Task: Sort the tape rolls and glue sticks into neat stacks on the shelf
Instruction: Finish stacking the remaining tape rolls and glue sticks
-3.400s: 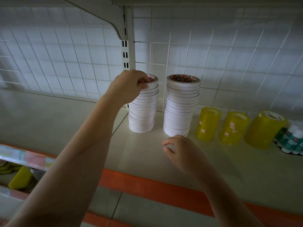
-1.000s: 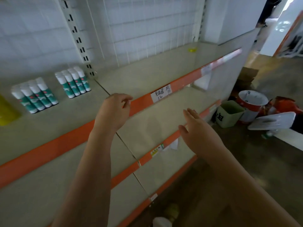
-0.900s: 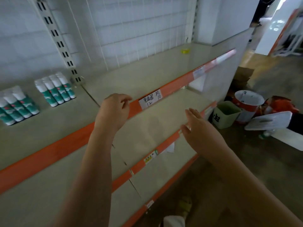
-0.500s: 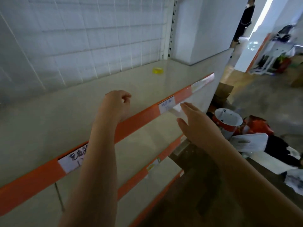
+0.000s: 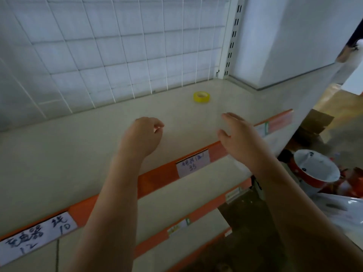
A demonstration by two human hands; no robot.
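A single small yellow tape roll point(image 5: 201, 97) lies flat near the back of the beige shelf point(image 5: 78, 146), close to the wire grid. My left hand point(image 5: 141, 136) hovers over the shelf with fingers loosely curled, holding nothing. My right hand point(image 5: 241, 138) is above the shelf's front edge with its fingers stretched towards the roll, empty. Both hands are well short of the roll. The stacked tape rolls and the glue sticks are out of view.
An orange front strip point(image 5: 157, 177) carries handwritten price labels point(image 5: 193, 163). A white wire grid point(image 5: 117, 46) backs the shelf, and a white panel point(image 5: 294, 46) closes its right end. Lower shelves sit below. A red-and-white bucket point(image 5: 316, 171) and clutter lie on the floor at right.
My view has swung right along the shelf, away from the stacks and glue sticks. The yellow roll is now closer and both hands have moved forward over the shelf towards it.
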